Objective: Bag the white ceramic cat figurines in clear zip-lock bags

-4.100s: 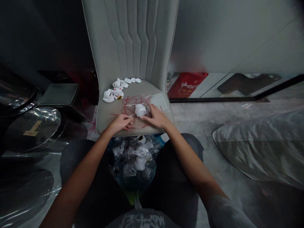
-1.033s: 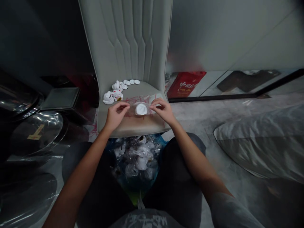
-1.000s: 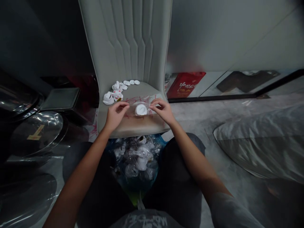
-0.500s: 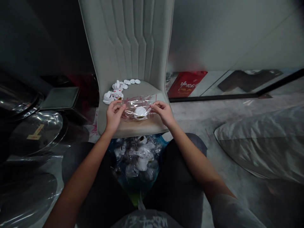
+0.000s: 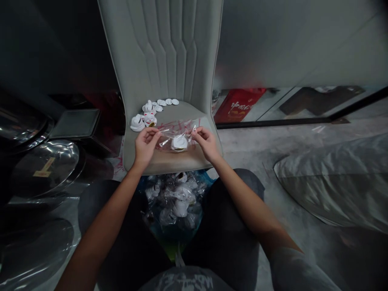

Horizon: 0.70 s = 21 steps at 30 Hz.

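A clear plastic bag [image 5: 166, 137] is stretched between my two hands above the chair seat, with a white figurine [image 5: 179, 142] inside it. My left hand [image 5: 146, 146] pinches the bag's left end between thumb and fingers. The right end is pinched by my right hand [image 5: 206, 141]. Just beyond my left hand, a white cat figurine with a red-marked face [image 5: 149, 118] lies among other white pieces [image 5: 137, 123]. Behind them runs a row of small white discs [image 5: 169, 102].
Between my legs, under the seat's front edge, a blue bag [image 5: 154, 230] holds several plastic-wrapped white figurines [image 5: 181, 204]. The grey chair [image 5: 169, 165] faces me. Shiny metal bins [image 5: 45, 167] stand at left, a red bag [image 5: 241, 105] at back right, grey fabric [image 5: 336, 178] at right.
The plastic bag has bunched up more at its right end, drawn in by my right hand. The white figurine inside has turned slightly. My left hand keeps its grip.
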{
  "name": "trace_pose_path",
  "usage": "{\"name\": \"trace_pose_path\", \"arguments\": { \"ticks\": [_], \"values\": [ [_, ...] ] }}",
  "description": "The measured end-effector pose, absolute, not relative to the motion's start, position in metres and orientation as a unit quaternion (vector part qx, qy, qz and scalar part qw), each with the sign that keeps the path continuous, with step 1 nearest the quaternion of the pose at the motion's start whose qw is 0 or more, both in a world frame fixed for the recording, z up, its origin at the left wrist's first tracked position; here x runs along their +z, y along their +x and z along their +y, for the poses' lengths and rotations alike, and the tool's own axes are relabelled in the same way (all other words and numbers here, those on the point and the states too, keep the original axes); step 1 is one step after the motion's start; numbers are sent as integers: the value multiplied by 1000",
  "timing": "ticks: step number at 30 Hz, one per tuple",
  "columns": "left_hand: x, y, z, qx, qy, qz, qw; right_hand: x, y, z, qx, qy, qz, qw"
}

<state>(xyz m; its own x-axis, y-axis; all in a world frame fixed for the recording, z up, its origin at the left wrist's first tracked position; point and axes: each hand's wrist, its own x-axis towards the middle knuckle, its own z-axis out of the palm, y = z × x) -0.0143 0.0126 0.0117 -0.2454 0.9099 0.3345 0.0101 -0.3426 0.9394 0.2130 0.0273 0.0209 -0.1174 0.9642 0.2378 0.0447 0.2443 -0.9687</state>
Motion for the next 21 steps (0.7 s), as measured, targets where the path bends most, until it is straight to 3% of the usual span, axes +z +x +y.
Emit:
{"name": "trace_pose_path", "arguments": {
  "ticks": [11,21],
  "values": [
    [5,-12,12,643,432,456,437,15,205,25,465,-420,-540,561],
    [7,-13,10,624,513,483,338,12,209,27,389,-460,-567,562]
  ]
}}
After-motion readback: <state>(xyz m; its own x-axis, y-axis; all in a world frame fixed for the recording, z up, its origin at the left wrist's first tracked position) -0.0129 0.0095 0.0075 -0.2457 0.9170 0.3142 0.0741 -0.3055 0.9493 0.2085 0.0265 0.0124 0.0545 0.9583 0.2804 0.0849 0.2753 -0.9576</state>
